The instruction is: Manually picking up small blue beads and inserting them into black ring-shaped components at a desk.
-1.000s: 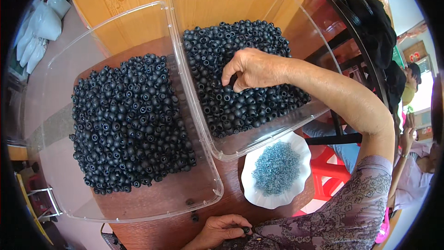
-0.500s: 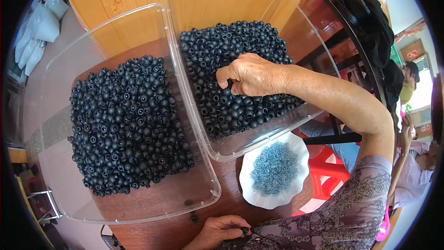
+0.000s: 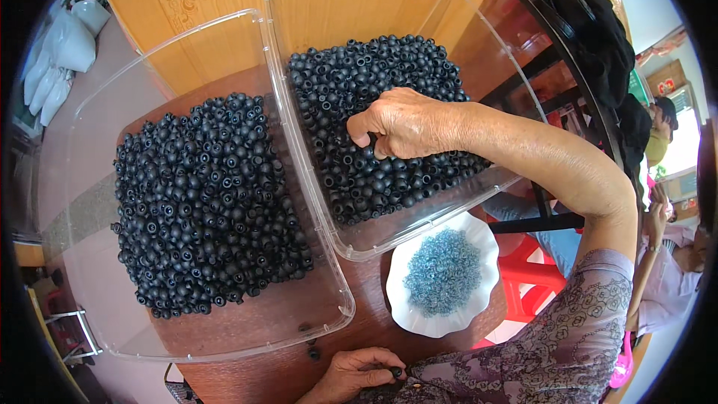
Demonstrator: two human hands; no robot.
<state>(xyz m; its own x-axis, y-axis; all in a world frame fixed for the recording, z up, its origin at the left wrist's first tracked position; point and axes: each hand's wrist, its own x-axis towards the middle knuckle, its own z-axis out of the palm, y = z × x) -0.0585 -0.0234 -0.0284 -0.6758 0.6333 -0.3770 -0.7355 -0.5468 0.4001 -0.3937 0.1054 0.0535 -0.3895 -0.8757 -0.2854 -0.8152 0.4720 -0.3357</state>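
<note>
My right hand [image 3: 407, 123] reaches into the right clear plastic bin [image 3: 359, 256], over a heap of small black round hollow pieces [image 3: 381, 67]. Its thumb and forefinger are curled together at a black piece in the heap; the other fingers are folded under and partly hidden. At the lower edge, my left hand [image 3: 359, 375] rests in front of my body and pinches one small black round hollow piece [image 3: 396, 372] at its fingertips. Between the hands stands a white scalloped dish [image 3: 404, 307] with many tiny clear bluish pieces [image 3: 443, 273].
The left clear bin [image 3: 224, 352] holds another large heap of black pieces [image 3: 209, 202]. A few loose ones [image 3: 313, 352] lie on the brown tabletop [image 3: 366, 322]. To the right are a red stool [image 3: 527, 273], a dark rack [image 3: 576, 60] with a black bag, and other people.
My right hand has shifted very slightly left and down within the right bin, fingers still curled. My left hand keeps its place with the black piece.
</note>
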